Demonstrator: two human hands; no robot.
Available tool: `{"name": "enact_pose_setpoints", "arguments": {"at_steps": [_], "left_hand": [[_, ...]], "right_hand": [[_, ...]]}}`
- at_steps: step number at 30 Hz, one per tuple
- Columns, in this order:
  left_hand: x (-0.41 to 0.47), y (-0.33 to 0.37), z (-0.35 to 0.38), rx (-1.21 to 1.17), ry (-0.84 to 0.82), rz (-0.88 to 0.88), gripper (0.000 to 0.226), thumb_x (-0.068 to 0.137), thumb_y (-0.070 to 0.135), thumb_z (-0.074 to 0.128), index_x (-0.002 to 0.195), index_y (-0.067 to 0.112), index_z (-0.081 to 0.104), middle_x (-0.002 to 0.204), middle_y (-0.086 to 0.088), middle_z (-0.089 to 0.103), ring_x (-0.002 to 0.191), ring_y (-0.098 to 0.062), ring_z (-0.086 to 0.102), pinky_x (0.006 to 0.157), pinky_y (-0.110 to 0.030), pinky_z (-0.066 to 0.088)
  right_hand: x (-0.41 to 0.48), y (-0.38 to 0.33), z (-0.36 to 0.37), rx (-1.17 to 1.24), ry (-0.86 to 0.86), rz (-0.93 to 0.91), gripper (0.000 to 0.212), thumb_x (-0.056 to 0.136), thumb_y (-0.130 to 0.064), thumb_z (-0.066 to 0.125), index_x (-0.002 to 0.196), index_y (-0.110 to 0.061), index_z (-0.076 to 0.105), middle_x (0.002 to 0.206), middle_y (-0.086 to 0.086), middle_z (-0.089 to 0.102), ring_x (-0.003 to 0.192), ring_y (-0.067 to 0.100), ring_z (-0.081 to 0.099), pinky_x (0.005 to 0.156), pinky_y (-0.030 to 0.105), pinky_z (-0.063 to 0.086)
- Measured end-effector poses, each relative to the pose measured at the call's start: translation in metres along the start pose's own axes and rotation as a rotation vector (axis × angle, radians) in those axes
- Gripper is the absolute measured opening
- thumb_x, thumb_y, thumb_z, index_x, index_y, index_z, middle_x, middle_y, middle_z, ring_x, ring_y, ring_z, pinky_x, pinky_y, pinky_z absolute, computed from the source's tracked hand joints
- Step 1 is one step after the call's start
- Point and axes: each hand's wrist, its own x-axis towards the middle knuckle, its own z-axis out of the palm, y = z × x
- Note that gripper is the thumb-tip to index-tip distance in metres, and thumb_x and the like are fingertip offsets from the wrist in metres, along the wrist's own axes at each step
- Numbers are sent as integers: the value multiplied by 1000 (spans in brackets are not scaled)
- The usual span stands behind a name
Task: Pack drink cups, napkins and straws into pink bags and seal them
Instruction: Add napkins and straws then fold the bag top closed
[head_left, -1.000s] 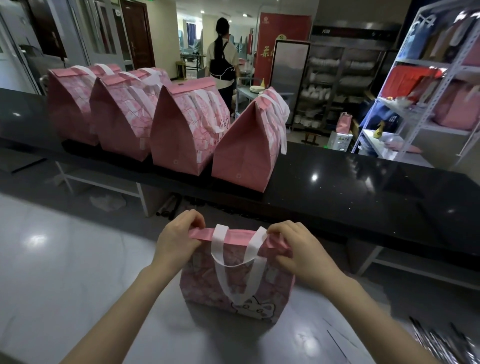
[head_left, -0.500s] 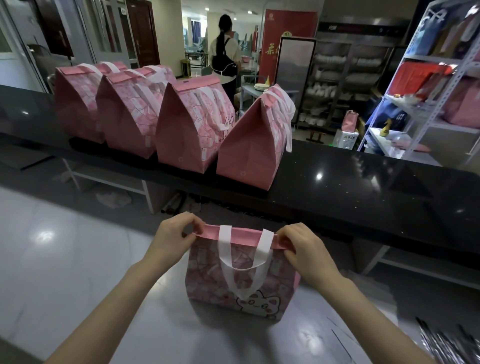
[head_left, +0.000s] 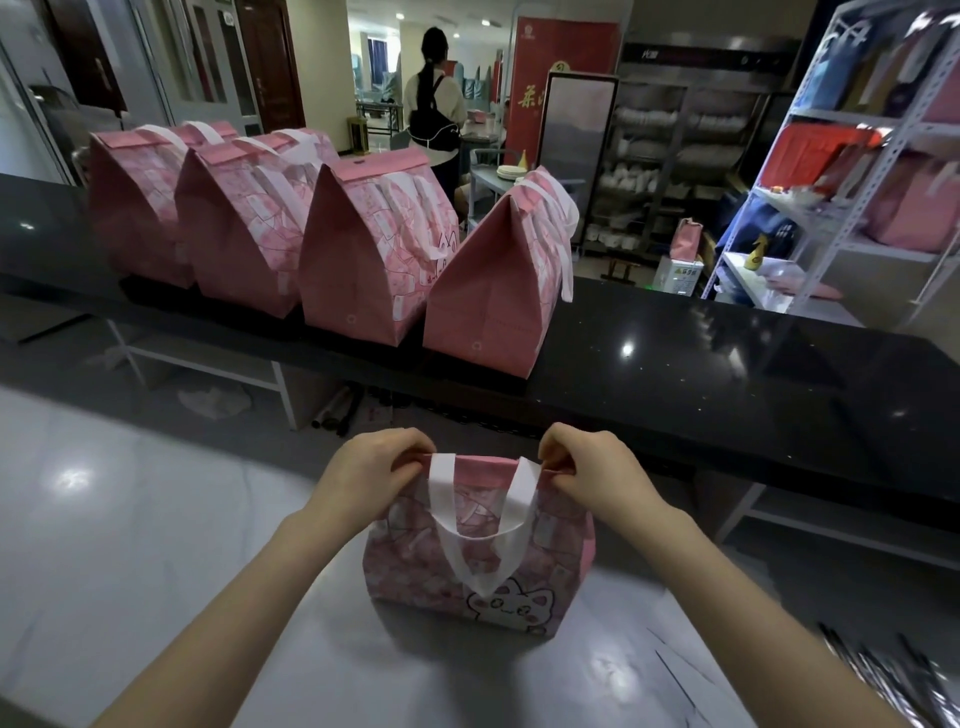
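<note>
Pink bag (head_left: 483, 551) top pinched by left hand (head_left: 371, 475) and right hand (head_left: 597, 475) (fingers curled).

a café-like shop: long black counter (head_left: 727, 374), stocked metal shelving (head_left: 852, 208), cabinet of white crockery (head_left: 654, 161), red banner (head_left: 530, 98).

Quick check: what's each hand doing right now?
Left hand: closed, pinching the left end of the pink bag's folded top edge.
Right hand: closed, pinching the right end of the same top edge.
</note>
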Motion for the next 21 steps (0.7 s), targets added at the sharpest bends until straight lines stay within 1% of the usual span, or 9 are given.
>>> {"name": "enact_pose_setpoints", "arguments": {"at_steps": [2, 5, 7, 9, 12, 14, 17, 19, 21], "left_hand": [[-1, -2, 2, 7, 22, -6, 17, 84, 7, 68, 94, 21, 70, 87, 14, 68, 84, -6, 64, 74, -21, 51], [-3, -4, 5, 17, 47, -12, 16, 84, 8, 69, 93, 21, 71, 87, 13, 69, 81, -5, 63, 71, -14, 48], [-3, -2, 5, 29, 49, -22, 15, 84, 9, 68, 93, 21, 71, 87, 12, 70, 82, -6, 63, 72, -17, 50], [-1, -1, 1, -12, 28, -57, 16, 83, 9, 69, 92, 22, 73, 86, 12, 71, 82, -4, 64, 75, -22, 53], [3, 0, -11, -230, -41, -143, 20, 86, 13, 68, 95, 30, 70, 86, 16, 71, 84, 3, 65, 77, -14, 53], [6, 2, -16, -320, -69, -189, 19, 93, 21, 60, 103, 35, 67, 91, 19, 71, 88, 6, 64, 76, -14, 52], [12, 13, -10, -181, -102, -145, 21, 95, 37, 54, 112, 35, 66, 103, 22, 67, 95, 6, 60, 82, -19, 50], [17, 23, -2, -25, -137, -50, 28, 90, 43, 59, 115, 33, 66, 108, 19, 66, 99, 0, 58, 85, -23, 49], [20, 29, 7, 164, -140, 60, 30, 88, 45, 61, 114, 31, 67, 106, 13, 67, 99, -8, 58, 85, -30, 47]], "right_hand": [[1, -3, -1, -73, 14, -20, 22, 84, -9, 63, 96, -27, 61, 87, -11, 65, 85, 11, 62, 75, 35, 56], [3, -6, 1, -71, 24, -41, 24, 81, -1, 60, 88, -23, 64, 79, -10, 64, 80, 11, 61, 74, 36, 56], [4, -6, 2, -52, 25, -34, 24, 81, 1, 59, 87, -22, 65, 78, -9, 64, 79, 10, 61, 74, 34, 56], [5, -3, 0, -27, 0, -16, 24, 83, -1, 60, 92, -23, 65, 84, -9, 66, 82, 7, 62, 76, 31, 57], [7, 2, -9, 115, -87, 16, 32, 84, -6, 66, 108, -27, 65, 101, -13, 65, 94, 1, 61, 83, 19, 54], [9, -1, -15, 232, -108, 3, 36, 86, -7, 63, 114, -30, 65, 109, -17, 63, 103, -2, 57, 85, 12, 48], [13, -16, -11, 285, -82, -10, 33, 92, -11, 53, 115, -30, 66, 114, -16, 65, 104, -2, 58, 85, 12, 46], [15, -29, -4, 223, -114, -44, 25, 92, -26, 59, 116, -30, 66, 114, -13, 66, 99, 0, 59, 85, 18, 49], [17, -39, 5, 86, -158, -94, 28, 88, -35, 66, 116, -30, 65, 111, -9, 67, 99, 6, 61, 86, 28, 52]]}}
